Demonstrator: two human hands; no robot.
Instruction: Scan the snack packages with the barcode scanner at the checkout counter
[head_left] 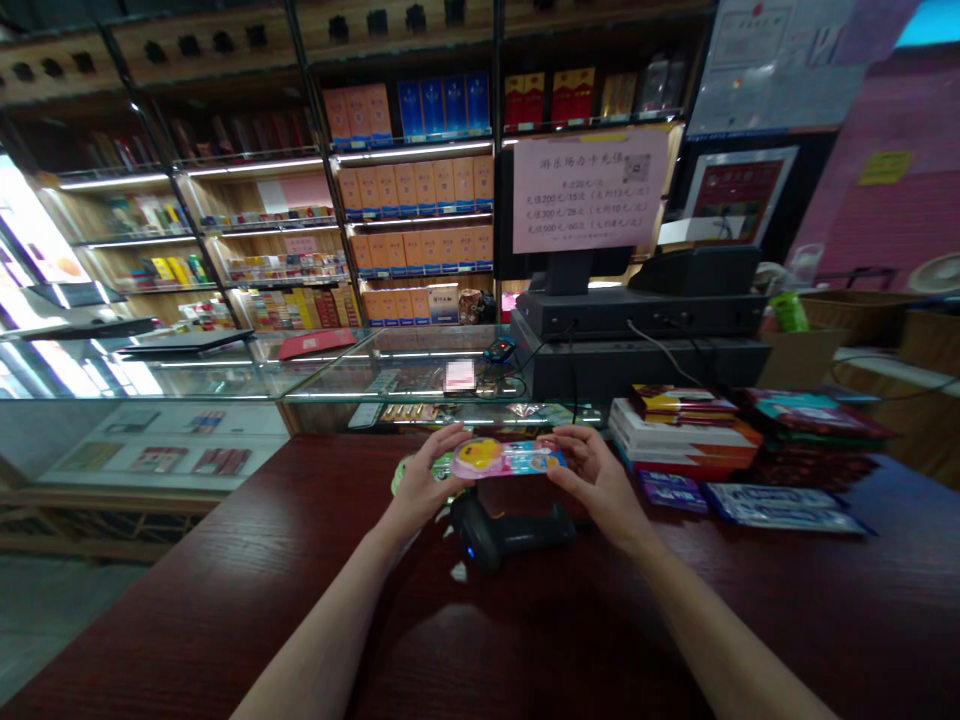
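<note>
Between my two hands I hold up a pink and blue packaged item point(517, 458) with a round yellow part in a clear bubble; its exact kind I cannot make out. My left hand point(426, 478) grips its rounded left end. The fingers and thumb of my right hand point(596, 480) pinch its right end. Below the package, a black barcode scanner point(495, 535) lies on its side on the dark red table point(315, 560), with a small blue light on its head. A green package point(405, 470) shows partly behind my left hand.
To the right are stacked boxes point(682, 440), purple packets point(673, 491) and a silver-blue packet point(784, 507). A glass counter point(420, 350) stands ahead, with a monitor bearing a paper sign point(589, 195). Shelves of boxed goods point(420, 185) line the back.
</note>
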